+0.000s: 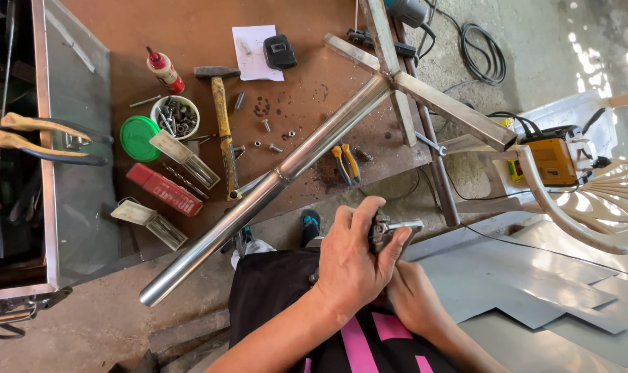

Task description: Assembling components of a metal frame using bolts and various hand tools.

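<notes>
- Hands are working close over the lap: the left hand (352, 266) is wrapping its fingers (369, 211) tight around a small metal tool (391, 228), which is sitting just above the knees, well apart from the worktop (210, 27).
- The right hand (414, 300) is lying under and behind the left; whether its fingers are closing on the tool I cannot tell, since the left hand is hiding them.
- The tool is looking like a clamp or locking plier, though it is too covered to say for certain.
- Doing this well, in my judgement, is calling for a steady lower hand and small turns, keeping the piece over the lap.
- The long steel tube (259, 193) is lying slantwise across the worktop beside a hammer (221, 114) and a cup of screws (176, 117).
</notes>
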